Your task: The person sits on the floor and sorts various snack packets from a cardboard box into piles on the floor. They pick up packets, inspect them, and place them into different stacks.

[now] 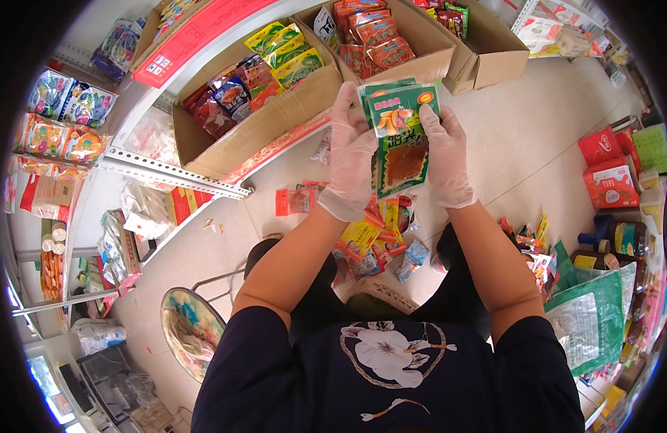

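Note:
Both my hands wear clear plastic gloves and hold a small stack of green snack packets [403, 159] out in front of me. My left hand [350, 162] grips the stack along its left edge. On the opposite side, my right hand [446, 155] pinches it, thumb on the front near the top corner. The front packet has a clear window showing something reddish-brown. Below my hands, a loose pile of red and yellow snack packets [363, 234] lies on the floor between my legs, with a small blue packet [413, 260] beside it.
Ahead on a shelf stand open cardboard boxes, one [250, 133] with mixed packets, another [431, 65] with red ones. A round stool [192, 332] stands at left. To the right are red cartons [610, 184], dark bottles [629, 238] and a green-edged bag [589, 325].

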Motion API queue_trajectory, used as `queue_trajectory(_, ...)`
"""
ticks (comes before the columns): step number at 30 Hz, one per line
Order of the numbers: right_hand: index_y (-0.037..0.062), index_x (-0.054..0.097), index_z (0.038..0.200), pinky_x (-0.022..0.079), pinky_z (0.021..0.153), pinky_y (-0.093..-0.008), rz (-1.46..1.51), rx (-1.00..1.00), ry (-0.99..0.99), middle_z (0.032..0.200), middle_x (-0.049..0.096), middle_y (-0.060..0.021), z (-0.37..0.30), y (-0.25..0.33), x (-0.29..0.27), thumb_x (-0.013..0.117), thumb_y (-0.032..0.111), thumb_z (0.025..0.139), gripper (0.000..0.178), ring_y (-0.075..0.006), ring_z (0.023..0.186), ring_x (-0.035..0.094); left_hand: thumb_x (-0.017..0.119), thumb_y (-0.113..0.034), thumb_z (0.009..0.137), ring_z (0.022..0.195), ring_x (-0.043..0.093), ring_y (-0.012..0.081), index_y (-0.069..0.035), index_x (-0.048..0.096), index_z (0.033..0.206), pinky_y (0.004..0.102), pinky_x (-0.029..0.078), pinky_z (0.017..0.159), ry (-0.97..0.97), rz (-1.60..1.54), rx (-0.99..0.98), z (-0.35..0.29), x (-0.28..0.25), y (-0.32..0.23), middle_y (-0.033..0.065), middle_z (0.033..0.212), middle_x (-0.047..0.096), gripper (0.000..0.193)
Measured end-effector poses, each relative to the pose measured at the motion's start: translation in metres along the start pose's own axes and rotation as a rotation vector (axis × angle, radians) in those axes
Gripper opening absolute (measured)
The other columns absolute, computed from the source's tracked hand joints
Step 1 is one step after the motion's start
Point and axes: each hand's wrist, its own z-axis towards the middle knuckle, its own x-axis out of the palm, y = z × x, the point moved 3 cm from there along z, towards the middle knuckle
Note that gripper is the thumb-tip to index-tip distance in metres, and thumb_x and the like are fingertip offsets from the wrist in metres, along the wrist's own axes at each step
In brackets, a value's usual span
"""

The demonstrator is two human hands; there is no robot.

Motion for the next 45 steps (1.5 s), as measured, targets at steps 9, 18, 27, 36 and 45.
queue_trajectory(9,-0.0004,0.053,0.105,0.045,0.075,-0.0235,0.041,-0.18,-0.065,0.091,0.059,-0.0046,-0.003,-0.007,0.009,0.058,0.014,0.091,0.021,-0.0076,0.084,0.053,0.05,-0.023,0.095,0.101,0.056,0.0144,-0.005,0.048,0.12,0.0325,0.047,0.089,-0.094,-0.089,-0.215,-0.002,0.012,0.006,0.0057,0.112,0.058,0.031)
queue_trajectory(18,-0.0002,0.055,0.119,0.044,0.079,-0.0226,-0.256,-0.048,0.227,0.106,0.06,-0.0045,-0.002,0.003,0.01,0.055,0.022,0.093,0.034,-0.007,0.094,0.053,0.041,-0.026,0.096,0.09,0.055,0.0208,-0.003,0.053,0.112,0.0346,0.045,0.081,0.012,0.615,0.137,0.005,-0.019,-0.009,0.0106,0.1,0.057,0.031)
queue_trajectory(27,0.0011,0.061,0.109,0.045,0.071,-0.0222,-0.122,-0.04,0.139,0.091,0.063,-0.0009,0.007,-0.006,0.012,0.06,0.025,0.089,0.031,-0.0082,0.079,0.056,0.054,-0.022,0.094,0.086,0.058,0.0113,-0.005,0.056,0.112,0.027,0.049,0.077,-0.054,0.216,-0.153,0.009,-0.009,0.004,0.0042,0.101,0.06,0.026)
queue_trajectory(36,0.001,0.063,0.104,0.051,0.069,-0.024,0.102,0.088,0.151,0.09,0.066,-0.0033,-0.005,0.006,0.028,0.06,0.01,0.088,0.019,-0.0112,0.077,0.062,0.054,-0.018,0.093,0.094,0.054,0.0161,0.0,0.054,0.116,0.0289,0.043,0.086,0.044,0.664,0.145,0.02,-0.025,0.005,0.0067,0.104,0.06,0.029)
queue_trajectory(45,-0.0006,0.061,0.11,0.044,0.075,-0.0225,-0.235,0.051,0.118,0.094,0.064,-0.0024,0.009,-0.022,-0.001,0.063,0.028,0.088,0.036,-0.0078,0.083,0.055,0.052,-0.024,0.094,0.088,0.053,0.0146,0.0,0.058,0.107,0.0301,0.043,0.081,-0.044,0.55,-0.064,0.041,-0.041,0.034,0.006,0.095,0.061,0.028)
